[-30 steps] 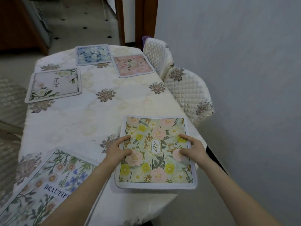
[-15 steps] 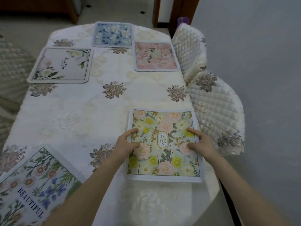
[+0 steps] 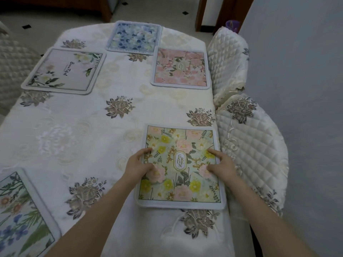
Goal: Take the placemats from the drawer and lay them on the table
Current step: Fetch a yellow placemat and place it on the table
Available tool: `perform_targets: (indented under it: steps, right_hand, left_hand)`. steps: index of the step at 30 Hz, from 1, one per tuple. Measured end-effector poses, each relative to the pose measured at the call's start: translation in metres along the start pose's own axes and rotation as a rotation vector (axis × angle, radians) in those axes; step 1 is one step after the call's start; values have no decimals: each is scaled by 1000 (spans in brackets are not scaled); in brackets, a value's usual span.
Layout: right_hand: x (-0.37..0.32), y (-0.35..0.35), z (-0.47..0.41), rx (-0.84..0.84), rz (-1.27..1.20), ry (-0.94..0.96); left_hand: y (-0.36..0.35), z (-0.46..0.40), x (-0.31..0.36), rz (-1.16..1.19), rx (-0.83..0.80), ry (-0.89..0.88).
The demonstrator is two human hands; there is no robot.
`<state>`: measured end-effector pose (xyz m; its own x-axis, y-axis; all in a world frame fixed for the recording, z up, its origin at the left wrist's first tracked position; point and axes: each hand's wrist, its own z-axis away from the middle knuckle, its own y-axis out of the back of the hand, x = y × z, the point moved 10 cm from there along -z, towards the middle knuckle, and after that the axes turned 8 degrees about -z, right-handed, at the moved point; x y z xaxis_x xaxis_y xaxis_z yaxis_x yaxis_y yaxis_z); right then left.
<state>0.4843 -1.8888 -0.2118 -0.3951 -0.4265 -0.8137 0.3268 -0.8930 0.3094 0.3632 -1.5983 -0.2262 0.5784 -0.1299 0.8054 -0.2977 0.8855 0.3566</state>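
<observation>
Yellow-and-pink floral rectangular placemat lettered "GARDEN" flat on the white embroidered table near its right edge, left hand and right hand pressing it, fingers loosely spread, gripping nothing, pale placemat with script "Beautiful" far left.

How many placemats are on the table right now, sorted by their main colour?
Green-yellow, GARDEN placemat: 1
Pink placemat: 1
Blue placemat: 1
Pale grey placemat: 1
White, wildflower placemat: 1
Total: 5
</observation>
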Motion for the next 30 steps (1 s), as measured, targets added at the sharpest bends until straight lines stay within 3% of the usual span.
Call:
perform_targets:
  steps: [7, 9, 12, 17, 20, 22, 26, 30]
  right_hand:
    - [13, -13, 3, 104, 538, 144]
    - [19, -17, 5, 187, 711, 227]
    - [26, -28, 11, 210, 755, 383]
    - [35, -33, 7, 172, 771, 415]
    - [15, -29, 10, 257, 840, 404]
    - [-15, -34, 4, 308, 802, 413]
    - [-66, -106, -25, 66, 581, 548]
    - [-58, -148, -44, -66, 642, 608]
  left_hand:
    - [2, 2, 1, -541, 182, -150]
    - [-4, 4, 1, -780, 212, -264]
    - [-23, 7, -9, -1026, 186, -460]
    - [-26, 9, -11, -1093, 212, -499]
    - [-29, 1, 24, -1207, 202, -536]
    - [-41, -12, 53, -1164, 168, -533]
    - [-96, -33, 74, -1159, 73, -635]
    - [-112, -48, 64, -1180, 61, -690]
